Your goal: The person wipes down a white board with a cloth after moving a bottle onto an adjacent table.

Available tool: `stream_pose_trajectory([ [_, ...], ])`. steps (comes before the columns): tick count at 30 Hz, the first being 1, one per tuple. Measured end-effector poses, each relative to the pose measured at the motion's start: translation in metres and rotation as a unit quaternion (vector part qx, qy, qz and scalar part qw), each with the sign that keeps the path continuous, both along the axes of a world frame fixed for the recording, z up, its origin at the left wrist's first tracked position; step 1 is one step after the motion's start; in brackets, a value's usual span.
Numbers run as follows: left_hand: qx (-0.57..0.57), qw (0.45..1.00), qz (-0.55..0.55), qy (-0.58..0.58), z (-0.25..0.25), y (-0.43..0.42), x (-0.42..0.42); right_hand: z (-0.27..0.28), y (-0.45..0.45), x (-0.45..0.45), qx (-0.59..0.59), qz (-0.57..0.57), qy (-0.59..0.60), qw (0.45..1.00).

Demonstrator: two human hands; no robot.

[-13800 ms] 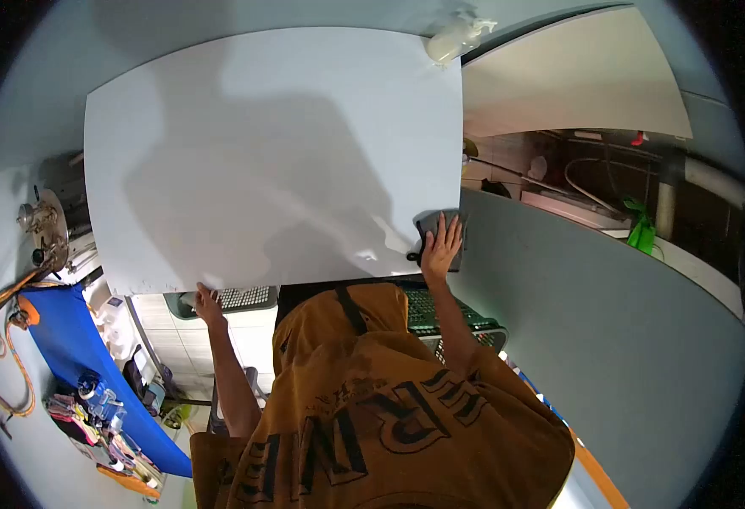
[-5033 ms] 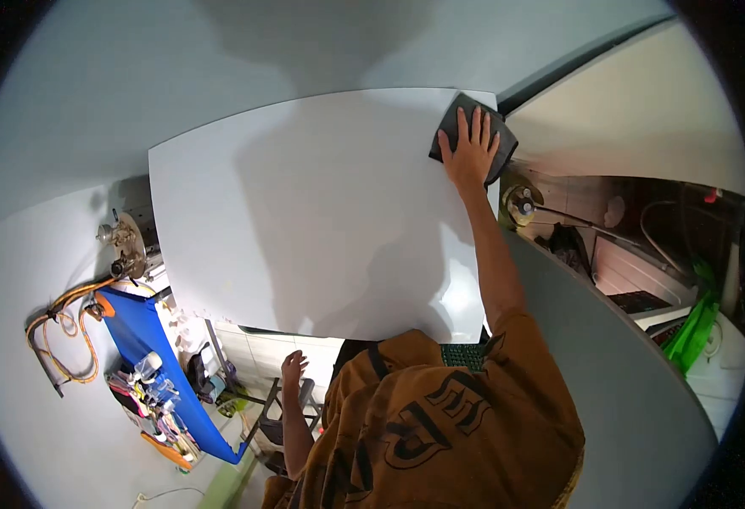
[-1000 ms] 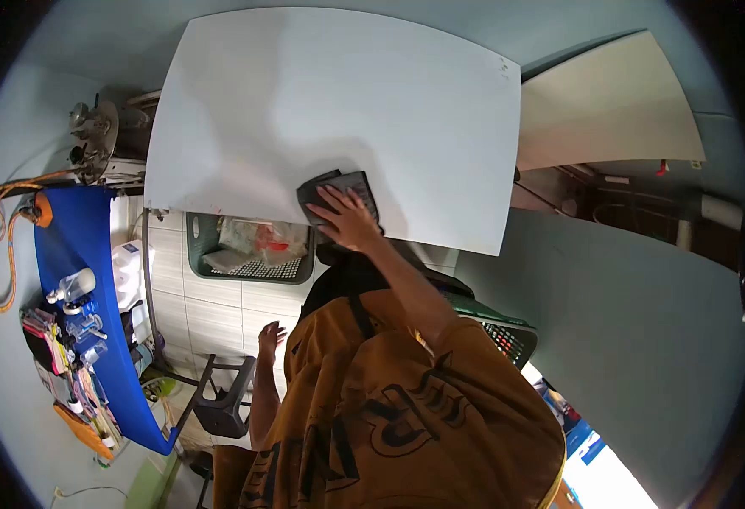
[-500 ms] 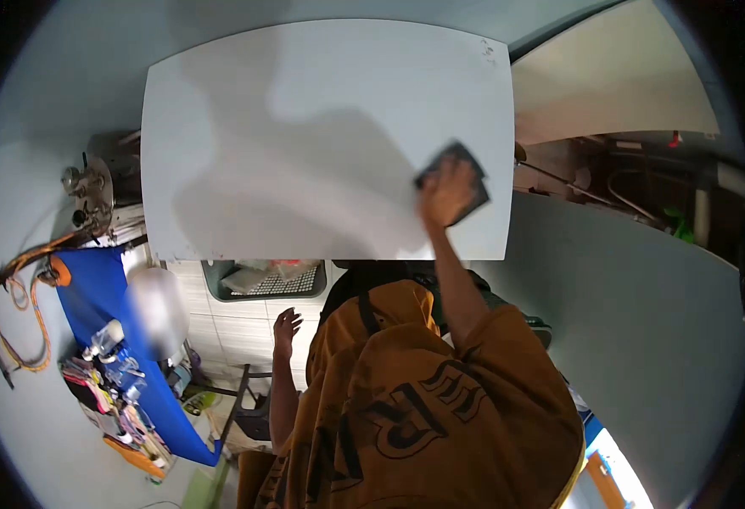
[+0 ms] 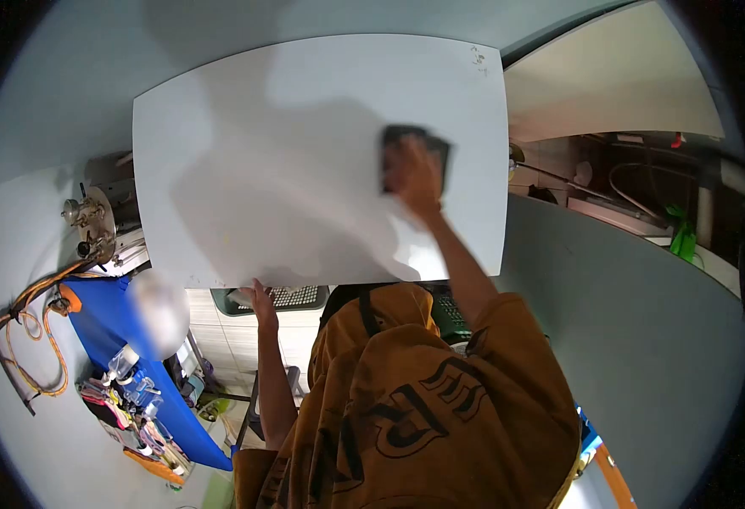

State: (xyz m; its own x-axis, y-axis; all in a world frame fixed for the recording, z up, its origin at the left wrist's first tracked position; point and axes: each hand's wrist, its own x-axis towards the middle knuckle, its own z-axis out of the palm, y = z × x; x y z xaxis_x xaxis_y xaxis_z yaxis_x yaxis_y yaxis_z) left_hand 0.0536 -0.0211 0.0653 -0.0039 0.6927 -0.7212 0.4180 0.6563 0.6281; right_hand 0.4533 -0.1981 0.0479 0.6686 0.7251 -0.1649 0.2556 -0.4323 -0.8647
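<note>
A wide white board [image 5: 322, 170] fills the upper middle of the head view, with a soft shadow across it. My right hand [image 5: 415, 174] presses a dark cloth [image 5: 439, 161] against its right half; both are blurred by motion. The cloth is folded and sticks out around the fingers. At the board's near edge, left of centre, my left hand [image 5: 261, 304] is raised with its fingers apart, the fingertips at or touching that edge. I see nothing in it.
Below the board lies a dark green basket [image 5: 305, 299]. On the left are a blue panel [image 5: 105, 327] crowded with small items, a coiled orange cable [image 5: 35, 318] and a metal fitting [image 5: 92, 225]. An open cupboard section [image 5: 610, 182] with pipes is at right.
My right hand and the cloth have slid left across the board. My left hand has risen from below to the board's near edge. The whole view has shifted slightly.
</note>
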Motion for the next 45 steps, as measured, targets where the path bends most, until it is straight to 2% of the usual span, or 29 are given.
stream_pose_trajectory([
  [1, -0.014, 1.000, -0.009, -0.005, 0.000, 0.003, 0.001, 0.040, -0.018, 0.037, -0.256, -0.019, -0.330, 0.909],
  [2, -0.026, 0.999, -0.017, -0.011, 0.000, 0.006, 0.001, 0.011, -0.047, 0.064, -0.254, -0.108, -0.413, 0.868],
  [5, -0.049, 0.997, -0.057, 0.007, -0.013, 0.017, -0.012, -0.014, -0.086, 0.117, -0.286, -0.299, -0.340, 0.845],
  [8, -0.080, 0.991, -0.094, 0.044, -0.013, 0.027, -0.010, -0.024, -0.045, 0.119, -0.328, -0.383, -0.329, 0.798],
  [9, -0.093, 0.989, -0.103, 0.057, -0.011, 0.029, -0.008, -0.025, -0.025, 0.111, -0.334, -0.338, -0.374, 0.796],
  [10, -0.064, 0.985, -0.136, 0.080, -0.030, 0.033, -0.021, -0.012, 0.004, 0.091, -0.286, -0.283, -0.409, 0.819],
  [11, -0.064, 0.984, -0.139, 0.089, -0.026, 0.034, -0.021, -0.001, 0.031, 0.068, -0.259, -0.201, -0.395, 0.858],
  [13, -0.061, 0.982, -0.145, 0.105, -0.018, 0.037, -0.015, 0.006, 0.079, 0.007, -0.110, -0.087, -0.341, 0.930],
  [14, -0.065, 0.982, -0.145, 0.103, -0.019, 0.040, -0.014, 0.022, 0.100, -0.030, -0.126, -0.019, -0.359, 0.925],
  [15, -0.069, 0.982, -0.146, 0.101, -0.022, 0.042, -0.015, 0.012, 0.112, -0.066, -0.094, 0.036, -0.331, 0.938],
  [17, -0.062, 0.983, -0.148, 0.092, -0.020, 0.044, -0.016, 0.024, 0.124, -0.128, -0.117, 0.240, -0.320, 0.909],
  [19, -0.035, 0.985, -0.149, 0.074, -0.015, 0.040, -0.011, 0.013, 0.111, -0.173, 0.044, 0.328, -0.228, 0.916],
  [21, -0.055, 0.986, -0.140, 0.072, -0.020, 0.044, -0.022, 0.011, 0.098, -0.188, 0.087, 0.433, -0.189, 0.877],
  [23, -0.041, 0.991, -0.087, 0.097, -0.025, 0.036, -0.018, -0.005, 0.096, -0.175, 0.126, 0.478, -0.186, 0.849],
  [25, -0.082, 0.988, -0.112, 0.070, -0.034, 0.044, -0.034, -0.014, 0.095, -0.138, 0.109, 0.482, -0.211, 0.844],
  [26, -0.088, 0.988, -0.107, 0.069, -0.034, 0.046, -0.037, -0.010, 0.096, -0.104, 0.073, 0.462, -0.235, 0.852],
  [28, -0.109, 0.982, -0.112, 0.102, -0.026, 0.044, -0.026, 0.012, 0.094, -0.024, 0.023, 0.225, -0.248, 0.942],
  [29, -0.113, 0.980, -0.114, 0.114, -0.024, 0.044, -0.023, 0.008, 0.083, 0.026, -0.034, 0.159, -0.288, 0.944],
  [30, -0.115, 0.979, -0.114, 0.127, -0.023, 0.045, -0.021, 0.003, 0.071, 0.076, -0.095, 0.095, -0.317, 0.939],
  [32, -0.109, 0.979, -0.111, 0.130, -0.025, 0.046, -0.020, 0.014, 0.038, 0.152, -0.201, -0.060, -0.404, 0.890],
  [34, -0.094, 0.984, -0.101, 0.116, -0.033, 0.044, -0.029, -0.006, -0.006, 0.208, -0.201, -0.142, -0.407, 0.880],
  [39, -0.078, 0.987, -0.104, 0.099, -0.042, 0.041, -0.039, -0.028, 0.026, 0.218, -0.252, -0.329, -0.373, 0.830],
  [40, -0.070, 0.989, -0.096, 0.093, -0.043, 0.040, -0.038, -0.020, 0.045, 0.201, -0.263, -0.304, -0.386, 0.830],
  [41, -0.069, 0.990, -0.088, 0.088, -0.043, 0.041, -0.038, -0.007, 0.067, 0.179, -0.265, -0.222, -0.425, 0.837],
  [42, -0.069, 0.991, -0.081, 0.083, -0.045, 0.041, -0.041, 0.014, 0.091, 0.153, -0.213, -0.158, -0.380, 0.886],
  [43, -0.068, 0.992, -0.073, 0.077, -0.049, 0.041, -0.043, -0.005, 0.108, 0.119, -0.140, -0.114, -0.407, 0.895],
  [45, -0.061, 0.987, -0.115, 0.097, -0.049, 0.041, -0.050, 0.003, 0.142, 0.045, -0.030, 0.031, -0.302, 0.952],
])
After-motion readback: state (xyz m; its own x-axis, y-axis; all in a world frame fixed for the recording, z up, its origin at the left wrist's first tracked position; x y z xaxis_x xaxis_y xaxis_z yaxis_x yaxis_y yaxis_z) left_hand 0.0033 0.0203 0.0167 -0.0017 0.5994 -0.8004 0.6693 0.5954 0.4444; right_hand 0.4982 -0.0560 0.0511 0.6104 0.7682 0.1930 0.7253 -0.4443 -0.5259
